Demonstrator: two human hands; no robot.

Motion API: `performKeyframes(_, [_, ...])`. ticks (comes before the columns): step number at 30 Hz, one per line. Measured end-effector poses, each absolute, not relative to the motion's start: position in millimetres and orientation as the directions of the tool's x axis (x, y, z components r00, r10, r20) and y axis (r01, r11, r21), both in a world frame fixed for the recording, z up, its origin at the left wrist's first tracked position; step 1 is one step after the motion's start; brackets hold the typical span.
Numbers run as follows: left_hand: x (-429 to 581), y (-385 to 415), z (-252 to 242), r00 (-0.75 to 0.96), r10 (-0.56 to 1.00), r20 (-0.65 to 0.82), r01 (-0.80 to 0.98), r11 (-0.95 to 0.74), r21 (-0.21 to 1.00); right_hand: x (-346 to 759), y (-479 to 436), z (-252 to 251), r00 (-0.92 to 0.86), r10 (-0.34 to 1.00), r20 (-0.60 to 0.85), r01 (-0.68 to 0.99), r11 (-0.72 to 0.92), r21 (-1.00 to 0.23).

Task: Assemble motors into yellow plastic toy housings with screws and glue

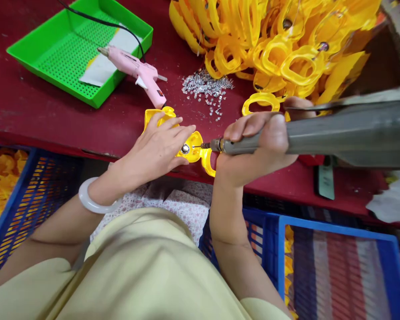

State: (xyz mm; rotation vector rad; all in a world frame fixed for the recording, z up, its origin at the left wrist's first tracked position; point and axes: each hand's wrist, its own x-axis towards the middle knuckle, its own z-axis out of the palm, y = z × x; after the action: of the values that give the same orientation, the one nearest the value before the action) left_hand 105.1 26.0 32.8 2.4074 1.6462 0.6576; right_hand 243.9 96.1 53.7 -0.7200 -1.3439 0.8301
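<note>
My right hand is wrapped round a grey power screwdriver, which lies almost level and points left. Its thin bit reaches into a yellow plastic part at the table's front edge. A round silver piece sits in that part, just left of the bit's tip. My left hand holds the part down, thumb at its near side and fingers over it; the hand hides some of the yellow plastic. A yellow ring section shows below the screwdriver's nose. Small clear and silvery pieces lie loose beyond my hands.
A pink glue gun leans on a green tray at back left, its black cord trailing. Yellow plastic parts are heaped at the back. Blue crates stand below the red table on both sides.
</note>
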Motion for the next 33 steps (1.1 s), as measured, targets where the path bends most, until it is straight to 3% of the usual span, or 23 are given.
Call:
performKeyframes(5, [106.5, 23.5, 30.6, 0.257, 0.924, 0.285, 0.840, -0.359, 0.407, 244.8, 114.0, 28.4, -0.095, 0.905, 0.414, -0.024, 0.414, -0.910])
performKeyframes(12, [105.9, 25.0, 32.0, 0.251, 0.928, 0.276, 0.830, -0.353, 0.433, 229.2, 102.2, 43.5, 0.091, 0.783, 0.616, -0.161, 0.622, -0.767])
performKeyframes(18, [105.1, 24.7, 31.7, 0.264, 0.930, 0.257, 0.833, -0.354, 0.426, 220.0, 97.5, 53.3, 0.119, 0.785, 0.609, -0.099, 0.619, -0.779])
performKeyframes(25, [106.5, 25.2, 30.2, 0.245, 0.923, 0.296, 0.834, -0.356, 0.422, 220.1, 116.1, 46.2, -0.055, 0.796, 0.603, -0.396, 0.537, -0.745])
performKeyframes(33, [106.6, 25.1, 31.1, 0.221, 0.930, 0.295, 0.857, -0.329, 0.396, 219.6, 111.3, 42.0, -0.075, 0.772, 0.631, -0.413, 0.552, -0.724])
